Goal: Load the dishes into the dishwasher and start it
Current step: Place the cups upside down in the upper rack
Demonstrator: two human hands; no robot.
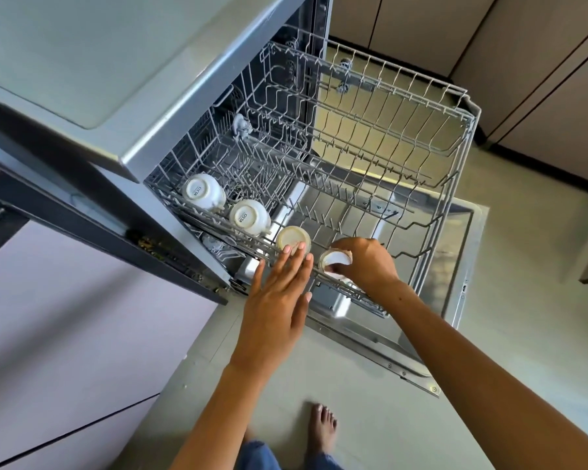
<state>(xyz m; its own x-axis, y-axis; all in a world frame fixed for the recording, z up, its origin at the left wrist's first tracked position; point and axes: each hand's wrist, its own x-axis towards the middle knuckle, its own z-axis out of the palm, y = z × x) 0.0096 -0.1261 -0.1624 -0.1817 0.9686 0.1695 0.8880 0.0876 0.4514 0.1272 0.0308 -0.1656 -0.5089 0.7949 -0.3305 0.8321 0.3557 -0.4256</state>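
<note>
From the head camera, the pulled-out upper rack (370, 137) of the dishwasher (170, 106) serves as the landmark. Along the rack's near-left edge stands a row of cups, all upside down: a white cup (202, 191) farthest in, a second white cup (249, 217) next to it toward the person, then a cream cup (292, 238), and last a fourth cup (335, 261) nearest the rack's front corner.

The left hand (275, 300) lies with straight fingers, the fingertips touching the near side of the cream cup — steadying it, holding nothing. The right hand (365, 262) curls round the fourth cup, which is tilted with its white inside showing, apparently on its way to being set down in the row.

By the look of it the loading is at an early stage: three cups are seated and a fourth is in hand, while the greater part of the rack stands bare. Below the rack, the door (455, 300) lies open and flat; closing it and starting the machine remain to be done. What other dishes wait cannot be told from here.

The rack is grey coated wire, a grid of thin rods with upright tines and a scalloped fold-down shelf along its far side. The cups are smooth glazed ceramic, round, with flat ringed bases — two carry a printed mark. The door's inner face is brushed metal, dull and screwed at the rim; the floor (353, 401) below is pale and matte.
</note>
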